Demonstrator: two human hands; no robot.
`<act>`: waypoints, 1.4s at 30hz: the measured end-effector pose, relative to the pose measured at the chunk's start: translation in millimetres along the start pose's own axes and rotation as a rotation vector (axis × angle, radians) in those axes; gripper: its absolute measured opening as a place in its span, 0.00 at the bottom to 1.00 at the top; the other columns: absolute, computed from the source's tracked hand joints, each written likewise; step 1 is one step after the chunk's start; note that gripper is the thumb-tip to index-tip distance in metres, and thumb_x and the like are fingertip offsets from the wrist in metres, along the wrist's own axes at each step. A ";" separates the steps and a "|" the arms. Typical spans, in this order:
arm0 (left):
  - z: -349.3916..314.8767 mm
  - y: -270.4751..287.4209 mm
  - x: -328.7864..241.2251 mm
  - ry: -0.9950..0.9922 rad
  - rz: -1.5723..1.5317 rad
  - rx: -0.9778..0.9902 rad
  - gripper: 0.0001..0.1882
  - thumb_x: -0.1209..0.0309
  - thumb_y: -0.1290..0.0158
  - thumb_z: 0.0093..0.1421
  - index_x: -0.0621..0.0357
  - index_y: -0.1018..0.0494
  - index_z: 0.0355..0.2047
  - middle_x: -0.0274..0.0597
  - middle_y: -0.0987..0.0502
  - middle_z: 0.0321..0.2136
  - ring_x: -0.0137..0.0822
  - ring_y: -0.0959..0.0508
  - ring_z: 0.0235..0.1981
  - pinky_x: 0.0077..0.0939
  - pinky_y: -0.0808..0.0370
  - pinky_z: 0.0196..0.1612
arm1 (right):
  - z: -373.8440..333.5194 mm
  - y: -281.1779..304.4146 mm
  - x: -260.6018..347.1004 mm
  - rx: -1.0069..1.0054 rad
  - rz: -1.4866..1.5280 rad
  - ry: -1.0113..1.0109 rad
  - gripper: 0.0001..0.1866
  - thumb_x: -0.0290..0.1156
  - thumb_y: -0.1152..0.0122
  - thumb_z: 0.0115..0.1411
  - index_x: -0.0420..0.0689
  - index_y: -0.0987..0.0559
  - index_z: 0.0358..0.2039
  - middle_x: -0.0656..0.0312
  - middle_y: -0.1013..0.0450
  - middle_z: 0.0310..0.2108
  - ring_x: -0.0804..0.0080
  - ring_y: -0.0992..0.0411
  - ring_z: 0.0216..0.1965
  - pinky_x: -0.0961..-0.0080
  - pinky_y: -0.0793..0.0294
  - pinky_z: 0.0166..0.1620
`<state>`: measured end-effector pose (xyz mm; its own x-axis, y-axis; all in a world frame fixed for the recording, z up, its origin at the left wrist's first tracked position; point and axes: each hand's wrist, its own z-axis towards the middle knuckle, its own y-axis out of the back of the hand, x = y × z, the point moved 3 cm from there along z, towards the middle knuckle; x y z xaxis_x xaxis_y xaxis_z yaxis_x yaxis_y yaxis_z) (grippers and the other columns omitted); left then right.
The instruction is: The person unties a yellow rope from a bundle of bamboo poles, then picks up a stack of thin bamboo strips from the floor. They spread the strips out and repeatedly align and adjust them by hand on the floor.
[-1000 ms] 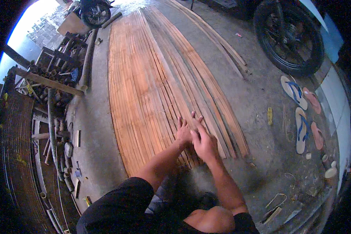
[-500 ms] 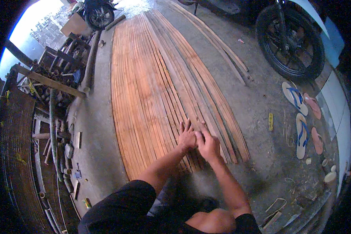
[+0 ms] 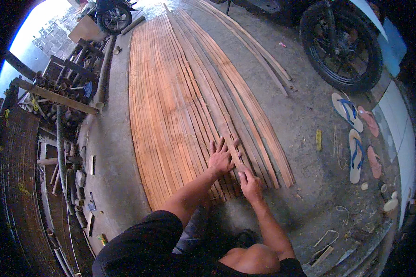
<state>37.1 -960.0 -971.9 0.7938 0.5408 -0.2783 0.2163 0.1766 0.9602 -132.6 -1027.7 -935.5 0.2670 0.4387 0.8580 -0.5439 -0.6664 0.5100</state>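
Note:
A wide row of long, thin bamboo slats (image 3: 155,120) lies side by side on the concrete floor in front of me. My left hand (image 3: 222,159) presses down on the slats near their close end, its fingers spread. To its right, my right hand (image 3: 250,185) is closed around the near end of one long slat (image 3: 236,158). That slat runs away from me, and its far tip sticks out past the others. A few more slats (image 3: 263,138) lie just to the right, with small gaps between them.
Two loose strips (image 3: 259,51) lie farther right, near a motorcycle wheel (image 3: 339,46). Flip-flops (image 3: 356,154) and a yellow piece (image 3: 318,140) are on the right. At left stands a rack with stacked bamboo poles (image 3: 74,87). Another motorcycle (image 3: 113,18) stands at the back.
My right hand has drawn back toward me and a little right, away from the left hand, and grips the slat's end. The left hand's fingers have spread wider.

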 end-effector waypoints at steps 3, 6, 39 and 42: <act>-2.7 -11.3 28.4 -0.029 0.100 -0.030 0.40 0.43 0.56 0.64 0.34 0.50 0.74 0.43 0.48 0.73 0.53 0.55 0.75 0.64 0.68 0.72 | 9.2 -4.9 7.0 0.021 0.007 0.044 0.20 0.42 0.47 0.69 0.46 0.24 0.57 0.42 0.21 0.35 0.39 0.22 0.34 0.50 0.22 0.39; -0.6 -7.2 17.2 -0.014 -0.071 -0.061 0.42 0.44 0.54 0.62 0.35 0.52 0.74 0.45 0.47 0.73 0.54 0.54 0.75 0.64 0.68 0.72 | 12.6 -2.3 6.2 0.056 -0.013 0.008 0.20 0.40 0.47 0.69 0.46 0.24 0.58 0.42 0.21 0.35 0.40 0.22 0.33 0.51 0.22 0.39; 88.7 6.8 -67.8 0.130 -0.046 -0.104 0.38 0.45 0.59 0.70 0.51 0.49 0.73 0.58 0.51 0.73 0.57 0.52 0.74 0.61 0.62 0.72 | 56.2 148.3 -54.2 -0.152 -0.144 0.000 0.19 0.42 0.40 0.66 0.51 0.20 0.54 0.48 0.20 0.40 0.47 0.20 0.37 0.58 0.21 0.41; 98.1 -14.4 -48.4 0.234 -0.047 -0.102 0.39 0.46 0.61 0.71 0.58 0.51 0.73 0.59 0.52 0.73 0.58 0.53 0.74 0.60 0.62 0.72 | 64.5 147.4 -46.8 -0.061 -0.145 -0.086 0.19 0.41 0.39 0.65 0.50 0.21 0.54 0.47 0.20 0.42 0.47 0.20 0.41 0.58 0.21 0.42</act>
<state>51.3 -1069.3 -970.1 0.6288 0.7034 -0.3315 0.1817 0.2816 0.9422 -174.0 -1185.4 -896.5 0.4118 0.4725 0.7792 -0.5416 -0.5608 0.6262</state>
